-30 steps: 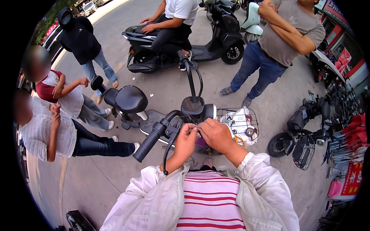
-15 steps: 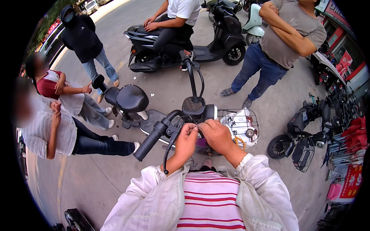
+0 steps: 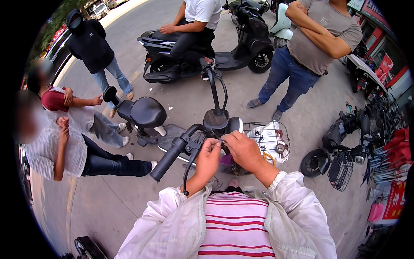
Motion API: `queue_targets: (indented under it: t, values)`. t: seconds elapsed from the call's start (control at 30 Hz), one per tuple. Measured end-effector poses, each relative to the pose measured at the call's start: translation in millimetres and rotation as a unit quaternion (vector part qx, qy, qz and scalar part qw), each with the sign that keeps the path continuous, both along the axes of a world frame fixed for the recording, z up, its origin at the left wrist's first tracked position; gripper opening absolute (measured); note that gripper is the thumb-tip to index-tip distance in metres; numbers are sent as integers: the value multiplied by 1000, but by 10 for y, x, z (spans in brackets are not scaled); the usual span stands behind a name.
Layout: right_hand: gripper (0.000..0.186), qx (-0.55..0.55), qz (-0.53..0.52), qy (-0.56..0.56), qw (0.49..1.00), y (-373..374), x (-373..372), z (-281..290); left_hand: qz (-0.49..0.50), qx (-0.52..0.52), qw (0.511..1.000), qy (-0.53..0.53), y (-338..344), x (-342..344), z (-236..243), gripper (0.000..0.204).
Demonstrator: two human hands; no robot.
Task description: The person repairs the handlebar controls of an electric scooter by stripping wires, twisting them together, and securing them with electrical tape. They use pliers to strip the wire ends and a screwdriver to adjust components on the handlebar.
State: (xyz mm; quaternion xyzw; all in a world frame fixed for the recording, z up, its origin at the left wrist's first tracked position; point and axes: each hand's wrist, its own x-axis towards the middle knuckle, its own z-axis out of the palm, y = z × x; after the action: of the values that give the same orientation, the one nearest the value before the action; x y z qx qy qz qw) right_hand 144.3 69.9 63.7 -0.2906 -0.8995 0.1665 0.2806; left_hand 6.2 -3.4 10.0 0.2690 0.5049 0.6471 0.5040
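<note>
My left hand [image 3: 208, 156] is closed in a pinch beside the scooter's black brake lever [image 3: 189, 170] and left handlebar grip [image 3: 163, 164]. My right hand [image 3: 245, 153], fingers bent together, meets it just below the dark display housing [image 3: 215, 121], near thin cables. The small item at their fingertips is too hidden to name. Right of the housing is a headlight [image 3: 235, 124], and a wire front basket [image 3: 284, 134] holds a white bag [image 3: 266, 138] and something yellow. The scooter's black seat [image 3: 146, 111] lies to the left.
Two people [image 3: 64, 149] stand close on the left, a hooded person [image 3: 90, 47] behind them. Someone sits on a black scooter [image 3: 233, 52] ahead; a person with crossed arms [image 3: 315, 39] stands right front. Parked bikes [image 3: 332, 142] and red goods [image 3: 394, 149] line the right.
My right fingertips have shifted slightly up and apart from my left thumb, while both hands stay at the same cables. The bystanders have moved only slightly.
</note>
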Motion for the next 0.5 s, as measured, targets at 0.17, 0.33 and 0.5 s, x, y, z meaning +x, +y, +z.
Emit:
queue_targets:
  t: [0.17, 0.33, 0.5]
  values:
    - [13, 64, 31, 4, 997, 43, -51, -27, -7, -7, 1000, 18, -2, -29, -46, 5]
    - [10, -499, -126, 137, 846, 29, -158, -216, 5, 12, 998, 69, 5, -1, -80, 5]
    - [14, -98, -39, 79, 991, -15, -45, -18, 2, -9, 1000, -29, 2, -8, -1, 6]
